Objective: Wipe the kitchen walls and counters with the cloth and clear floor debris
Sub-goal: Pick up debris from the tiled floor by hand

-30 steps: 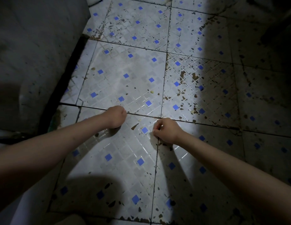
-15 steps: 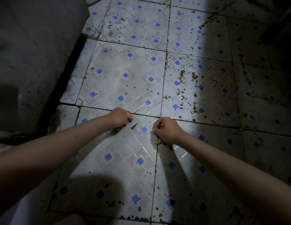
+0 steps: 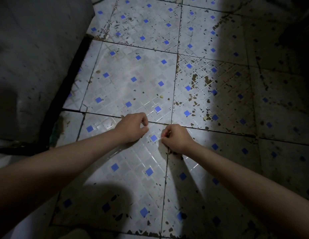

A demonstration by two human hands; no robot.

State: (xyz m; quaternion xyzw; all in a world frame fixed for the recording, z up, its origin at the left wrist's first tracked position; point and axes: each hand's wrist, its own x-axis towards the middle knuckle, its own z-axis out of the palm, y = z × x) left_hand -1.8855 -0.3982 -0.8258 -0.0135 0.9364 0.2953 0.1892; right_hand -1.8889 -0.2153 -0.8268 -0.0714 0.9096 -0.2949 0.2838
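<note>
Both hands are down at the tiled floor point(image 3: 133, 75), close together on either side of one blue inset square point(image 3: 153, 138). The left hand point(image 3: 133, 128) has shifted right since a second ago, from a closed fist resting near the grout line to thumb and curled fingers pinched together at their tips; whether a crumb sits in that pinch is too small to tell. The right hand point(image 3: 176, 138) has barely moved: fingers curled tight, with a small dark sliver visible between them, seemingly a bit of debris. The dark fleck that lay between the hands earlier is now hidden or gone. Judgement: floor-debris picking is in progress, piece by piece. Much remains: a pale crumb point(image 3: 161, 96) lies farther off, and brown flecks point(image 3: 195, 78) are thick on the tile to the right. No cloth is in view.
</note>
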